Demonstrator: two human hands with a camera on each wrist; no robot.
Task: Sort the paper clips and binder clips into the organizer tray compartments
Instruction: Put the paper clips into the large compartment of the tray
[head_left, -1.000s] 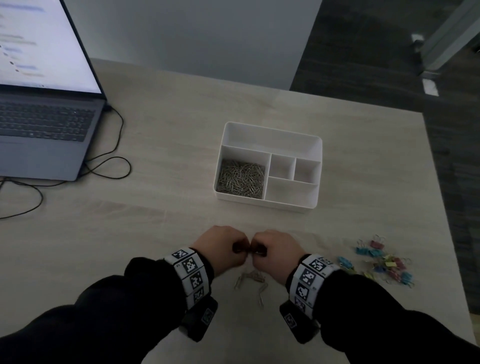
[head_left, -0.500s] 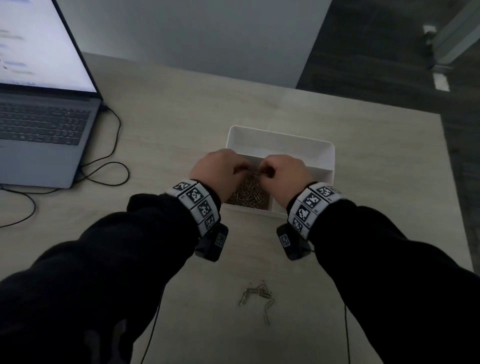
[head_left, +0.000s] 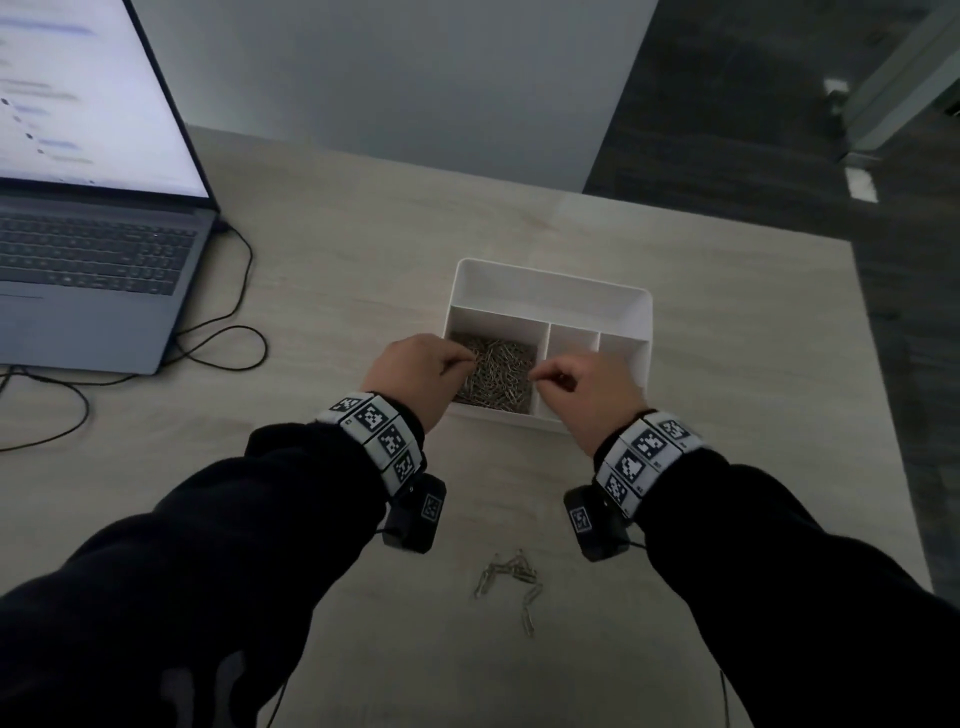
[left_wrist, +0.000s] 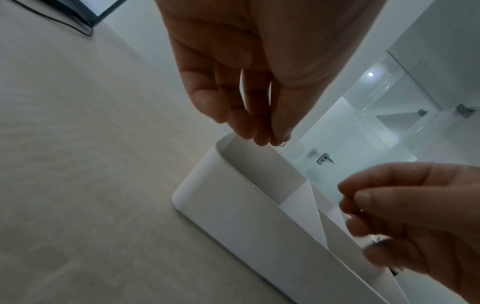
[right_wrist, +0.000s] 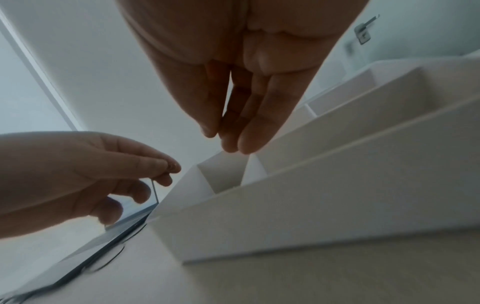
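Left hand (head_left: 415, 371): fingertips (left_wrist: 262, 137) drawn together in a pinch, pointing down over the organizer tray (head_left: 631, 317). A small glint shows at the tips in the left wrist view; whether it is a paper clip cannot be told.

Right hand (head_left: 587, 392): thumb and fingers likewise bunched tip to tip. In the left wrist view small metal pieces show between its fingers; what they are cannot be told, and its own wrist view shows no object at the tips.

Both hands stand over the near-left compartment of the tray, the left at its 9 o'clock edge, the right at its 3 o'clock edge, apart from one another. That compartment holds a heap of silver paper clips (head_left: 498, 374). The long compartment at the tray's 12 o'clock side and the small ones at 3 o'clock show bare white floors where visible.

Loose paper clips (head_left: 511, 579) lie on the wooden table (head_left: 363, 249) at 6 o'clock from the tray, between the two forearms, well apart from the tray.

Both wrists carry marker-patterned bands (head_left: 376, 431) over black sleeves (head_left: 208, 545).

An open laptop (head_left: 88, 260) sits at 10 o'clock, screen lit, with black cables (head_left: 228, 338) looping beside it.
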